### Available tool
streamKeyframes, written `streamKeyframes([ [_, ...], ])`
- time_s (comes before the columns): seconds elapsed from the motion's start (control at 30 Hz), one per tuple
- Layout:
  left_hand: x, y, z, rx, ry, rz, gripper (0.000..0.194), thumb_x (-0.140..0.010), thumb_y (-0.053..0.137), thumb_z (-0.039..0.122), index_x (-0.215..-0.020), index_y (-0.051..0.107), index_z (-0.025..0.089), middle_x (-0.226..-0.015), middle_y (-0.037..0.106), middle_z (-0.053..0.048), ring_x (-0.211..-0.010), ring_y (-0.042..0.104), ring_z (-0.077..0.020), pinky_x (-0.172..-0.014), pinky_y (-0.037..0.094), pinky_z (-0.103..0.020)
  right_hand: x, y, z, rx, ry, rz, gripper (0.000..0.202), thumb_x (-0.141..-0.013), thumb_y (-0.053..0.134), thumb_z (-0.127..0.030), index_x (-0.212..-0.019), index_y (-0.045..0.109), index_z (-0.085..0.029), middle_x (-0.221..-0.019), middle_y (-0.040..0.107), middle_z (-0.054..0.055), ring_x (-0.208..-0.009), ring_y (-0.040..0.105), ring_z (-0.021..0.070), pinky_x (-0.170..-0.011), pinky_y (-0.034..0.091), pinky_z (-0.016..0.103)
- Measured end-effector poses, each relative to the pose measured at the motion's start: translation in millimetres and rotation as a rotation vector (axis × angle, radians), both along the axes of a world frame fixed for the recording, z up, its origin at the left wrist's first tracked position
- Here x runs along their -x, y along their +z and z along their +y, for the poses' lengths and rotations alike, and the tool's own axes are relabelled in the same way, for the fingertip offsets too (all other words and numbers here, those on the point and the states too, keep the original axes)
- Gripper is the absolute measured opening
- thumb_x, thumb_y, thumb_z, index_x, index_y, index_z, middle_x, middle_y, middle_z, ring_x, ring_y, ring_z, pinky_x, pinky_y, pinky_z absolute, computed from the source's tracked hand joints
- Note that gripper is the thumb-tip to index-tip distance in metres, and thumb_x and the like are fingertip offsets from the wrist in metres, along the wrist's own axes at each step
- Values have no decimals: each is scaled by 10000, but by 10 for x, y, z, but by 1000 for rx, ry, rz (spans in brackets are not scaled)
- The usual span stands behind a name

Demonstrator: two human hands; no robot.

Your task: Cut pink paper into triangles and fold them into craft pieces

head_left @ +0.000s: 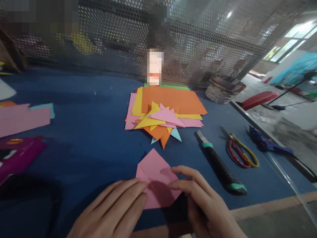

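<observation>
A partly folded sheet of pink paper (158,172), with a point at its top, lies before me on the blue table. My left hand (111,208) rests on its lower left part, fingers stretched out and lying flat; the thumb is hidden. At the right edge, my right hand (200,195) has curled fingers on the paper, with the thumb out of sight underneath. Beyond the paper sits a pile of folded paper points (163,119) in pink, yellow, orange and light blue. It overlaps a stack of coloured sheets (173,99), with orange on top.
To the right lie a utility knife (220,165), scissors (239,152) and a dark blue glue gun (267,142). A roll of tape (224,87) stands at the back right. On the left are pink paper strips (24,117) and a magenta tool (22,153). Perforated metal (111,49) rises behind.
</observation>
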State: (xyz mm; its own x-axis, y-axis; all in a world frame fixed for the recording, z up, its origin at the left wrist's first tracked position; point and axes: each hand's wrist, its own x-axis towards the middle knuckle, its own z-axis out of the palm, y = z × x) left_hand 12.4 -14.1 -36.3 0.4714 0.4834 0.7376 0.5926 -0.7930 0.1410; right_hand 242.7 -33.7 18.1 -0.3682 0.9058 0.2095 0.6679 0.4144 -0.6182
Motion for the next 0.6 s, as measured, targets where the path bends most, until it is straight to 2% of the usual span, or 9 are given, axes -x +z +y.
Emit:
streamKeyframes([
  [0.13,-35,42,23,-28,7,-5,339,-876,343,39,-958,658,129,-1053,683,-49,-1065,590,-164,-1038,385,-310,-67,0,91,-20,0,-65,473,-855,355,10,-1192,514,-280,-1285,492,22,-1179,504,46,-952,406,116],
  [0.3,-90,92,-13,1,5,12,152,-891,527,127,-922,673,155,-997,699,-20,-1006,617,-146,-1016,410,-287,-73,35,206,-116,12,-141,444,-816,452,-4,-1118,610,-288,-1216,567,23,-1093,564,121,-917,478,237],
  [0.43,-60,104,-12,-10,13,39,268,-913,435,82,-915,690,166,-1033,683,-35,-1076,587,-159,-1057,376,-320,-23,14,201,-270,25,-182,293,-811,516,-51,-948,679,-252,-1177,618,50,-1099,557,189,-873,500,313],
  [0.53,9,109,7,-25,62,123,276,-910,435,84,-978,688,170,-1057,677,-35,-1087,580,-169,-1105,325,-349,49,-86,149,-398,39,-121,205,-873,500,-124,-846,665,-243,-1078,674,25,-1003,590,168,-814,494,300],
  [0.6,42,102,6,-14,55,164,255,-881,483,77,-1014,679,174,-1061,682,-24,-1068,593,-167,-1117,317,-349,99,-164,109,-424,62,-66,185,-912,490,-172,-858,651,-245,-1004,698,-3,-942,607,142,-802,477,287],
])
